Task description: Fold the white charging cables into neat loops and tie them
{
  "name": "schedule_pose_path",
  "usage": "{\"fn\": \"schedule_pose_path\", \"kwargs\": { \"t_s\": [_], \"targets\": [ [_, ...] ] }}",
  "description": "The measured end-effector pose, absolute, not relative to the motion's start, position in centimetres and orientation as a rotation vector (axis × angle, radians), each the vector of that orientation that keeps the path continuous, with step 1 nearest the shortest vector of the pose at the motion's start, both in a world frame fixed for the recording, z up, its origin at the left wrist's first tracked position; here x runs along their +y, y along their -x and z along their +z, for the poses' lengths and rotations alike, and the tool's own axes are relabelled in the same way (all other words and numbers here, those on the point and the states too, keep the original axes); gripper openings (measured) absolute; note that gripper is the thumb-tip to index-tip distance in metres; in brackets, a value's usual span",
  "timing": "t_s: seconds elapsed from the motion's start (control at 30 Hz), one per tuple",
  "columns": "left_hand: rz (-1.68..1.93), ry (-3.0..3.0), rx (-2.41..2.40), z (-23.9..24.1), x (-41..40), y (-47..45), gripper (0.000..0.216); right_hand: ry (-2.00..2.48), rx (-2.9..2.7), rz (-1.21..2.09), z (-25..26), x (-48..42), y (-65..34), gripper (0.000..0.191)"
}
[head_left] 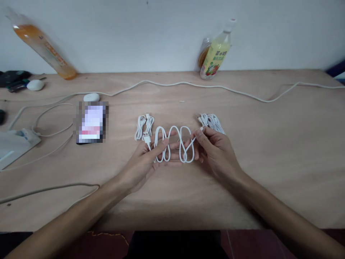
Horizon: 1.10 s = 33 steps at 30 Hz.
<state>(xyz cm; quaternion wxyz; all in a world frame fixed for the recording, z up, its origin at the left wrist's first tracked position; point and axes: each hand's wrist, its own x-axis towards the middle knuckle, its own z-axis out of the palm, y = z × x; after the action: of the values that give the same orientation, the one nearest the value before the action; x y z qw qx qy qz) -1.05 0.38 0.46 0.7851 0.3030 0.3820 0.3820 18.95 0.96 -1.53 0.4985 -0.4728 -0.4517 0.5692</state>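
Observation:
Between my hands, just above the table, is a white USB cable (183, 147) laid in loose loops. My left hand (145, 158) holds it from below, the thumb pressed over the loops and the USB plug sticking up by the base of the thumb. At the cable's other end, my right hand (214, 147) pinches it near its small connector between thumb and fingers. Bundled white cables (145, 126) lie just beyond my left hand. Another pile of white cables (212, 122) sits behind my right hand, partly hidden by it.
A phone (91, 122) and a white earbud case (91, 97) lie to the left. By the wall stand an orange drink bottle (44, 50) and a yellow drink bottle (217, 54). A long white cord (185, 83) crosses the back of the wooden table (283, 151). A white power strip (18, 145) is at far left.

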Motion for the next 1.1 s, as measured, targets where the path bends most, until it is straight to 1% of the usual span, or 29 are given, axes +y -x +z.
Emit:
{"fn": "schedule_pose_path", "kwargs": {
  "t_s": [0.17, 0.3, 0.5, 0.67, 0.87, 1.0, 1.1],
  "targets": [
    [0.803, -0.62, 0.791, 0.59, 0.53, 1.13, 0.046, 1.098, -1.052, 1.419, -1.32, 0.87, -18.81, 0.036],
    [0.818, -0.608, 0.774, 0.59, 0.61, 1.18, 0.047, 1.096, -1.064, 1.43, -1.27, 0.82, -18.9, 0.033],
    [0.832, -0.597, 0.74, 0.48, 0.68, 1.22, 0.041, 1.106, -1.083, 1.38, -1.32, 0.82, -19.04, 0.031],
    [0.864, -0.599, 0.772, 0.57, 0.64, 1.19, 0.033, 1.128, -1.248, 1.25, -1.15, 0.63, -19.07, 0.034],
    [0.905, -0.626, 0.792, 0.43, 0.39, 1.19, 0.019, 1.14, -1.308, 1.191, -1.4, 0.43, -19.05, 0.051],
    [0.906, -0.653, 0.796, 0.39, 0.38, 1.22, 0.022, 1.16, -1.305, 1.236, -1.53, 0.66, -19.39, 0.051],
    [0.909, -0.681, 0.792, 0.65, 0.45, 1.21, 0.024, 1.118, -1.281, 1.392, -1.42, 0.96, -19.59, 0.047]
  ]
}}
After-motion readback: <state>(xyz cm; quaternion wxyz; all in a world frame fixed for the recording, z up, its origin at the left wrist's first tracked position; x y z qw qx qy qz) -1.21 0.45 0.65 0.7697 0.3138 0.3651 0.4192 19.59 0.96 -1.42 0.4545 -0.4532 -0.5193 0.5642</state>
